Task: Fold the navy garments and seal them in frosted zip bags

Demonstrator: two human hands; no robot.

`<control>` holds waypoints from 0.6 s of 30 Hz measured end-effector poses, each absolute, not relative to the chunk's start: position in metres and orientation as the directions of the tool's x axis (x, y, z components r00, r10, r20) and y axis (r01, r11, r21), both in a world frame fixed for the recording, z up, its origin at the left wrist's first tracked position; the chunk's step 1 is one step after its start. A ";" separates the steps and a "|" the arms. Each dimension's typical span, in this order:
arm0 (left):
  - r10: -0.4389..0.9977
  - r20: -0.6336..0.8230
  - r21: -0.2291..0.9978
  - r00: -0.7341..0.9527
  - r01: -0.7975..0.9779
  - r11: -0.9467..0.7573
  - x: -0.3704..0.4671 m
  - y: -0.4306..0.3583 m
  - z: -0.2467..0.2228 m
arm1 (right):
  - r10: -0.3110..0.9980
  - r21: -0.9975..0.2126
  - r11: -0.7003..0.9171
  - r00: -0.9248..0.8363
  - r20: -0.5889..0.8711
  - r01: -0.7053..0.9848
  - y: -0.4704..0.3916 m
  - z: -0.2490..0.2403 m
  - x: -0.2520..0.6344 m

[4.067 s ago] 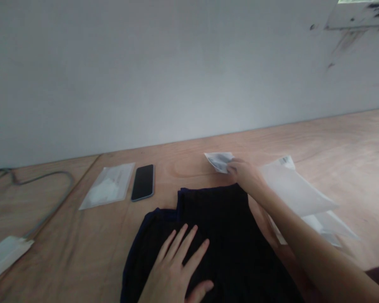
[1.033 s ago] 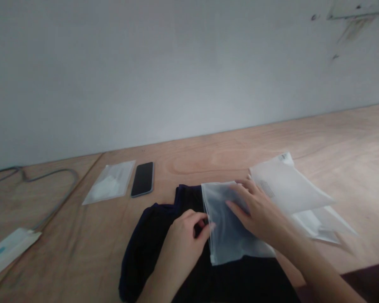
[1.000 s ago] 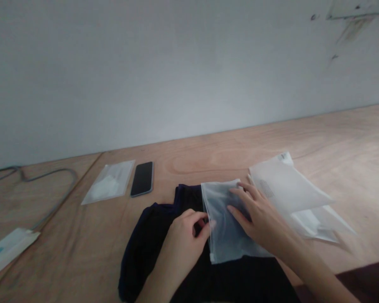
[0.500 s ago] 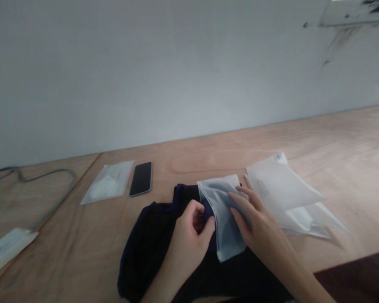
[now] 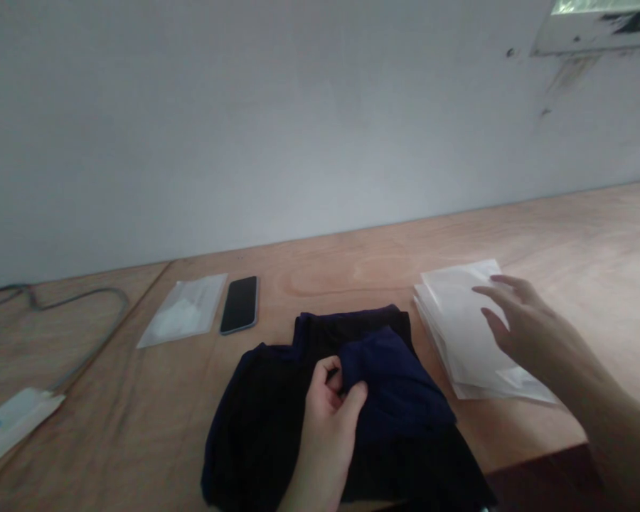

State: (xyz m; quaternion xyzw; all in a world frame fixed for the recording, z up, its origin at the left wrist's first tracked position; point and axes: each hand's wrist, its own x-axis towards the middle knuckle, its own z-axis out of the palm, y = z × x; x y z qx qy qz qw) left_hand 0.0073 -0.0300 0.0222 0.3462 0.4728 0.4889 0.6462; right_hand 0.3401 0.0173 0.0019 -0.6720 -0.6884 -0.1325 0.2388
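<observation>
My left hand (image 5: 335, 419) pinches the left edge of a folded navy blue cloth (image 5: 400, 387) between thumb and fingers. Its exact kind cannot be told from its folds. Under it spreads a larger black garment (image 5: 261, 412) with navy edging, flat on the table. Over to the right, my right hand (image 5: 523, 320) is open, fingers apart, at a stack of translucent plastic bags (image 5: 453, 306). Whether its fingertips touch the top bag is hard to tell.
A dark-screened phone (image 5: 240, 304) and a single plastic bag (image 5: 184, 311) lie on the wooden table (image 5: 320, 274) at the left. Farther left are a white power strip (image 5: 16, 427) and a grey cable (image 5: 99, 341). A pale wall (image 5: 299, 128) rises behind.
The frosted zip bag over the navy cloth has come off and now appears to lie on the stack. My right hand has moved right and let go; my left hand still pinches the cloth.
</observation>
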 end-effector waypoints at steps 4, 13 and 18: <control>0.988 -0.097 0.994 0.120 -0.038 0.102 0.006 -0.037 0.004 | 0.935 -0.188 0.191 -0.120 0.332 0.963 0.029 -0.051 0.382; 0.703 0.547 0.368 0.455 0.624 -0.689 0.004 -0.054 0.040 | 0.855 -0.279 0.364 -0.200 0.477 0.888 0.015 0.004 0.316; 0.641 0.419 0.247 0.644 0.598 -0.762 0.014 -0.052 0.032 | 0.812 -0.579 0.562 -0.527 0.251 0.590 0.022 0.040 0.255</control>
